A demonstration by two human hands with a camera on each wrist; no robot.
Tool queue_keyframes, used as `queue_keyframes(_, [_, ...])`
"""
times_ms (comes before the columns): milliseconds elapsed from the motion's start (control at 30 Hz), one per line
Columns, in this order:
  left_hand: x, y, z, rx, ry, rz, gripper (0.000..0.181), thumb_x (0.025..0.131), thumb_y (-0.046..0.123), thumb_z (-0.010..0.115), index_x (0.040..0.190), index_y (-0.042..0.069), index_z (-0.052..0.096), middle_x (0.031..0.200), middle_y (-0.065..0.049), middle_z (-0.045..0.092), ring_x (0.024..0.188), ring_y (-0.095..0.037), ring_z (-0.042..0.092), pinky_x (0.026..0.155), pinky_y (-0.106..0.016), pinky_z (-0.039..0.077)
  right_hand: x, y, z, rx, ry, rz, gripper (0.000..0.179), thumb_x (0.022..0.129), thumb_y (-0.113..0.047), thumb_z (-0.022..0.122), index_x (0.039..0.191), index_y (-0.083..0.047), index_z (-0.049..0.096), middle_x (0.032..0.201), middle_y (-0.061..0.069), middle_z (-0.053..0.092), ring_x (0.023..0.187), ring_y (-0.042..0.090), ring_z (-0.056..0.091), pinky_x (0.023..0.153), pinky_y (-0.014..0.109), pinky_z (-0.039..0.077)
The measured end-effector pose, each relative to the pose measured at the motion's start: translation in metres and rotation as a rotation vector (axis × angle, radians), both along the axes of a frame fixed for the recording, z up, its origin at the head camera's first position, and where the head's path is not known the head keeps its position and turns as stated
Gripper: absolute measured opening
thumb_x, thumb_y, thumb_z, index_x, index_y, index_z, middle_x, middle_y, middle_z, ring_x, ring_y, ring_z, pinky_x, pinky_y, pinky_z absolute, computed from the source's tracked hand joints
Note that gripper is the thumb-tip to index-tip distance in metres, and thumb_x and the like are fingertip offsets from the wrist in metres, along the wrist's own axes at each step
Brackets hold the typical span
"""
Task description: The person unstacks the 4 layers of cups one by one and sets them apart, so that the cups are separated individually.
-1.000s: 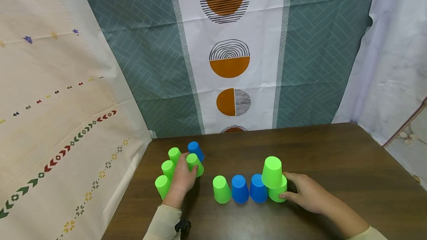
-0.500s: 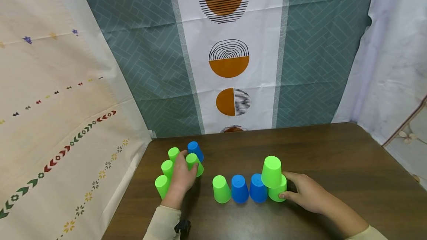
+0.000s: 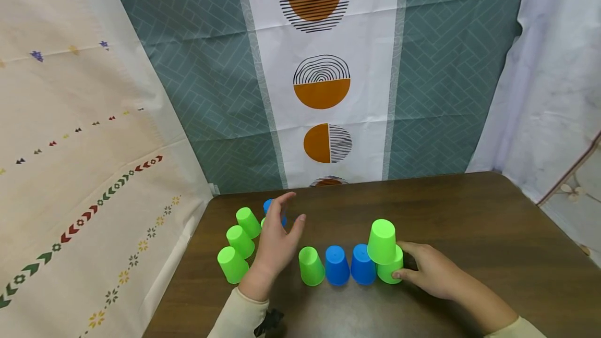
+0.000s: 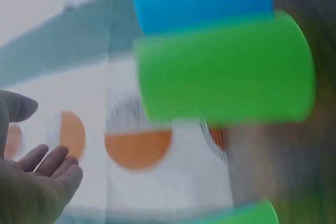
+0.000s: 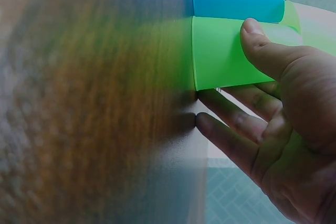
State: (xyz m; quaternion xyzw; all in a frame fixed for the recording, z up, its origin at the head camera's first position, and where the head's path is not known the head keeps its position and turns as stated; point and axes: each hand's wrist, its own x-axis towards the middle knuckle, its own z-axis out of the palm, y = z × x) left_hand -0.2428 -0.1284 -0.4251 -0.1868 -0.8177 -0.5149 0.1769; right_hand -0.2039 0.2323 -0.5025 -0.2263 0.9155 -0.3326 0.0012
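Upside-down plastic cups stand on the table. My right hand (image 3: 429, 270) holds the lower right green cup (image 3: 393, 271); in the right wrist view its thumb (image 5: 268, 51) lies on the near side, with fingers behind. Another green cup (image 3: 382, 241) is stacked upside down, overlapping that cup and the blue cup (image 3: 363, 269) beside it. My left hand (image 3: 274, 244) is raised with nothing in it, fingers spread, over the left group. It mostly hides a green cup (image 3: 263, 221) and a blue cup (image 3: 267, 205) behind it.
A second blue cup (image 3: 337, 267) and a green cup (image 3: 311, 267) continue the row leftward. Three green cups, the nearest one (image 3: 232, 266) among them, form a slanting line at the left. A patterned cloth (image 3: 324, 160) hangs behind the brown table (image 3: 446, 213).
My left hand has let go of a green cup in the left group, lifted and moved right with its fingers spread. My right hand and the stacked cups have stayed put.
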Motion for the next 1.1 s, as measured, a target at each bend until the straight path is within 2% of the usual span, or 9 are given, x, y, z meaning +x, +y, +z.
queue_keyframes(133, [0.01,0.026,0.011,0.009,-0.063,-0.161,0.057,0.101,0.017,0.072,0.15,0.009,0.046,0.153,-0.004,0.05,0.146,-0.027,0.046,0.119,-0.053,0.037,0.001,0.0,0.0,0.005,0.01,0.001,0.062,0.088,-0.041,0.084,0.137,-0.008,0.064,0.125,-0.007,0.07,0.119,0.028,0.068,0.097,0.054,0.055])
queue_keyframes(233, [0.015,0.043,0.014,0.012,-0.134,-0.244,0.058,0.101,0.021,0.072,0.152,0.014,0.045,0.154,-0.001,0.05,0.146,-0.027,0.045,0.119,-0.053,0.037,0.001,0.0,-0.001,0.006,0.018,0.001,0.062,0.088,-0.041,0.084,0.137,-0.008,0.064,0.125,-0.007,0.07,0.119,0.028,0.068,0.098,0.054,0.055])
queue_keyframes(333, [0.018,0.058,0.013,-0.009,-0.182,-0.293,0.06,0.101,0.024,0.073,0.153,0.018,0.044,0.154,0.003,0.049,0.147,-0.024,0.044,0.119,-0.05,0.037,0.001,0.0,-0.001,0.004,0.023,0.002,0.062,0.088,-0.042,0.084,0.136,-0.008,0.064,0.124,-0.008,0.07,0.118,0.027,0.068,0.097,0.054,0.056])
queue_keyframes(500, [0.023,0.082,0.009,-0.064,-0.193,-0.356,0.066,0.098,0.026,0.077,0.154,0.015,0.043,0.155,0.003,0.049,0.147,-0.019,0.044,0.119,-0.047,0.038,0.0,0.001,-0.001,-0.001,0.028,0.005,0.062,0.089,-0.045,0.082,0.136,-0.009,0.064,0.123,-0.008,0.071,0.117,0.025,0.068,0.097,0.054,0.056])
queue_keyframes(633, [0.026,0.098,0.005,-0.132,-0.181,-0.37,0.072,0.095,0.032,0.08,0.154,0.015,0.043,0.154,0.004,0.049,0.145,-0.019,0.046,0.117,-0.042,0.042,0.0,0.001,-0.001,-0.007,0.017,0.01,0.063,0.09,-0.047,0.08,0.137,-0.008,0.063,0.124,-0.007,0.071,0.118,0.025,0.068,0.098,0.054,0.055])
queue_keyframes(800, [0.028,0.112,0.001,-0.203,-0.186,-0.352,0.077,0.092,0.04,0.083,0.154,0.017,0.045,0.15,0.005,0.052,0.139,-0.017,0.05,0.112,-0.038,0.046,0.0,0.002,0.0,-0.017,-0.001,0.019,0.067,0.091,-0.049,0.079,0.139,-0.006,0.062,0.13,-0.002,0.07,0.122,0.03,0.067,0.098,0.055,0.054])
queue_keyframes(933, [0.028,0.118,-0.003,-0.215,-0.201,-0.342,0.077,0.089,0.04,0.085,0.153,0.018,0.048,0.144,0.007,0.056,0.13,-0.011,0.055,0.106,-0.035,0.05,0.0,0.002,-0.002,-0.015,0.014,0.025,0.066,0.091,-0.049,0.079,0.139,-0.008,0.062,0.13,-0.003,0.07,0.122,0.029,0.066,0.098,0.055,0.054])
queue_keyframes(1100, [0.027,0.122,-0.006,-0.215,-0.173,-0.326,0.069,0.088,0.033,0.088,0.146,0.016,0.056,0.132,0.009,0.062,0.12,-0.006,0.059,0.099,-0.029,0.053,-0.001,0.002,-0.004,-0.011,0.029,0.026,0.067,0.09,-0.05,0.079,0.14,-0.009,0.062,0.129,-0.006,0.07,0.12,0.025,0.067,0.097,0.052,0.055])
